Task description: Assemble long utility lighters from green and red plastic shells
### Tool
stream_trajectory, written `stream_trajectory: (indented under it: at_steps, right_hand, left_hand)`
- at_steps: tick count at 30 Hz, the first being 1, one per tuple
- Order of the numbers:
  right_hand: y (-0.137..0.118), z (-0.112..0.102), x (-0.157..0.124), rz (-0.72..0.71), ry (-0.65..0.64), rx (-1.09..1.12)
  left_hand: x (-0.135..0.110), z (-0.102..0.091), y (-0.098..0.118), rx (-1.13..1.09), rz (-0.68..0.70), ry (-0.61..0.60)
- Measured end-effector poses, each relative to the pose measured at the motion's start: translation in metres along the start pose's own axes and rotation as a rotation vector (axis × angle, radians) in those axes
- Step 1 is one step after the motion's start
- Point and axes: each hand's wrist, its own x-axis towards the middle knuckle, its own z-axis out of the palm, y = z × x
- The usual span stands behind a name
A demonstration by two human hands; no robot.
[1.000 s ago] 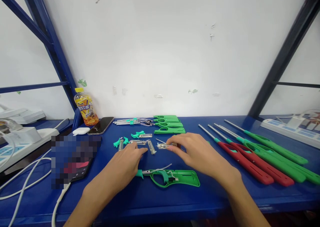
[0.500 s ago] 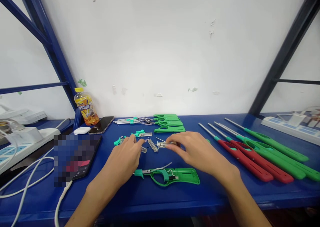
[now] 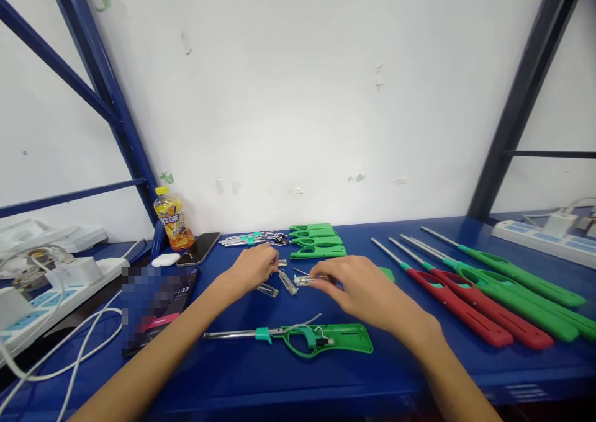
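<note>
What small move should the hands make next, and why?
Probably bring the clear piece held by the right hand to the open green shell: that shell lies nearer the person, with the metal rod and teal trigger in place, while its wide end looks bare.

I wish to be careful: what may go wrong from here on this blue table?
The right hand holds a clear part close beside a loose clear part, so a small slip might knock the loose one aside.
The thin pale strand sticking out from the open green casing lies exposed and might get snagged or bent.
The left forearm passes close to the nearer phone, so it might nudge it.
</note>
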Motion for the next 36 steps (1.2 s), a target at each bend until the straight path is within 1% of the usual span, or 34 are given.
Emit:
stream_trajectory:
  at_steps: [4, 7, 10, 13, 14, 16, 18, 20, 22, 25, 28, 31, 33, 36]
  right_hand:
    - [0.000, 0.001, 0.000, 0.001, 0.000, -0.002]
    - [0.000, 0.001, 0.000, 0.000, 0.007, -0.007]
    - [0.000, 0.000, 0.000, 0.003, 0.010, -0.011]
    - [-0.002, -0.001, 0.000, 0.003, 0.018, 0.003]
    - [-0.004, -0.002, 0.000, 0.003, 0.020, 0.021]
    - [-0.008, -0.004, -0.001, 0.002, 0.024, 0.078]
    - [-0.012, -0.005, -0.001, 0.010, 0.024, 0.137]
    - [-0.016, -0.006, -0.002, 0.029, 0.028, 0.172]
    - [-0.019, -0.008, -0.002, 0.041, 0.033, 0.201]
    - [-0.022, -0.009, -0.003, 0.034, 0.029, 0.277]
    - [-0.024, -0.010, -0.003, 0.039, 0.024, 0.324]
    - [-0.025, -0.010, -0.003, 0.046, 0.032, 0.308]
    - [-0.024, -0.010, -0.003, 0.049, 0.042, 0.303]
    - [-0.023, -0.010, -0.004, 0.049, 0.062, 0.318]
  left_hand:
    - [0.003, 0.002, -0.001, -0.086, 0.017, 0.019]
    - [-0.008, -0.006, 0.003, -0.164, 0.012, 0.096]
    - [-0.033, -0.018, 0.015, -0.274, 0.000, 0.231]
    - [-0.064, -0.027, 0.033, -0.396, 0.008, 0.345]
    - [-0.074, -0.028, 0.039, -0.443, 0.012, 0.384]
    - [-0.089, -0.030, 0.050, -0.607, 0.025, 0.489]
    - [-0.098, -0.029, 0.055, -0.657, 0.046, 0.580]
    - [-0.102, -0.027, 0.056, -0.659, 0.073, 0.656]
    - [-0.101, -0.024, 0.055, -0.656, 0.101, 0.703]
    - [-0.099, -0.022, 0.052, -0.670, 0.113, 0.711]
    - [-0.098, -0.021, 0.051, -0.717, 0.071, 0.688]
    - [-0.099, -0.021, 0.052, -0.715, 0.026, 0.716]
    - [-0.099, -0.021, 0.052, -0.688, 0.046, 0.751]
    - [-0.099, -0.021, 0.055, -0.653, 0.123, 0.791]
